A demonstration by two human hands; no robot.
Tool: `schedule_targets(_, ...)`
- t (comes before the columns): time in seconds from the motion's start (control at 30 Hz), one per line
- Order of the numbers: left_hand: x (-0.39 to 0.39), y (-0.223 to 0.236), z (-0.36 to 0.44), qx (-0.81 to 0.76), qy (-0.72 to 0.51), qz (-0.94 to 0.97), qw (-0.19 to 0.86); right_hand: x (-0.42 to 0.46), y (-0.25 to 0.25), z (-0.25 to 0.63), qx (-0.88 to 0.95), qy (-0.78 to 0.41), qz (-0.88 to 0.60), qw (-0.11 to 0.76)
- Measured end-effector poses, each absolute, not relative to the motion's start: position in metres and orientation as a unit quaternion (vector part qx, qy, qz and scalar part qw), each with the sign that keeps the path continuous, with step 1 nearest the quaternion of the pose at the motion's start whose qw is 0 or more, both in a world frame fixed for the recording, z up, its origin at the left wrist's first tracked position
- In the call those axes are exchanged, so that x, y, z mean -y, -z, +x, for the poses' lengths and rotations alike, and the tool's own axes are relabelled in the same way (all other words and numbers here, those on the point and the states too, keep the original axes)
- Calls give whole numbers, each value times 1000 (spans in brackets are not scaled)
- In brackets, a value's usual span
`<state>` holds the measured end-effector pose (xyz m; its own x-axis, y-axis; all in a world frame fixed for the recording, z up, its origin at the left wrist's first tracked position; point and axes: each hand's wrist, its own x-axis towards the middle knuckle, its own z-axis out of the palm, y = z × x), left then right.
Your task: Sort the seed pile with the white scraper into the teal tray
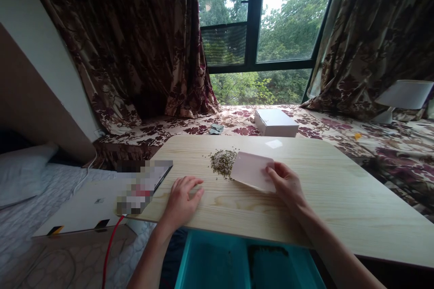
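Note:
My right hand (286, 181) pinches the right end of a thin, pale pinkish sheet (252, 170), thumb on top. The sheet is tilted, and its left edge meets a small heap of greenish and white grains (223, 162) on the wooden tabletop (339, 189). Left of the heap and nearer me, my left hand (183, 199) rests on the wood with fingers stretched out, holding nothing. Below the table's front edge sits a turquoise bin (213, 262) with a divider; dark bits lie in its right compartment.
A partly blurred flat object (145, 185) lies at the table's left end, with a red cable (110, 248) hanging below it. Behind the table, a white box (276, 122) stands on the flowered window seat. A lamp (403, 95) is at far right, a large carton (81, 203) at left.

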<state>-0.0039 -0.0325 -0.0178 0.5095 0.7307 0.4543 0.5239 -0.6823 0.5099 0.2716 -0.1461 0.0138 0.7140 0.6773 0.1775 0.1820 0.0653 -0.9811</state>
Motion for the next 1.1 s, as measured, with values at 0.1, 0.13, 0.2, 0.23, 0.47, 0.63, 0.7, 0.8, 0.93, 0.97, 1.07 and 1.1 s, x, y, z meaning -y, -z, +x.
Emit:
schedule_targets(0.1,32,18,-4,-366,-332,855,155,147,-15,271,316,-191,-660,655)
schedule_targets(0.13,32,18,-4,-365,-333,855,155,147,-15,271,310,-191,-660,657)
schedule_targets(0.2,32,18,-4,-364,-335,855,155,147,-16,271,299,-193,-660,661)
schedule_targets(0.23,32,18,-4,-364,-335,855,155,147,-16,271,297,-196,-659,663)
schedule_targets(0.47,33,16,-4,-373,-332,852,154,147,-16,272,304,-197,-662,656)
schedule_targets(0.63,34,17,-4,-371,-332,853,155,147,-16,273,305,-183,-664,658)
schedule_targets(0.7,34,17,-4,-369,-333,854,154,146,-16,271,311,-192,-656,660)
schedule_targets(0.8,34,17,-4,-367,-332,855,154,146,-16,269,325,-204,-651,654)
schedule_targets(0.93,34,17,-4,-367,-335,855,150,146,-15,271,323,-194,-658,652)
schedule_targets(0.97,34,17,-4,-367,-336,855,149,147,-15,271,319,-191,-658,655)
schedule_targets(1.07,33,18,-4,-366,-334,856,148,147,-14,273,303,-189,-654,667)
schedule_targets(1.1,33,18,-4,-366,-333,857,148,147,-14,274,297,-190,-653,671)
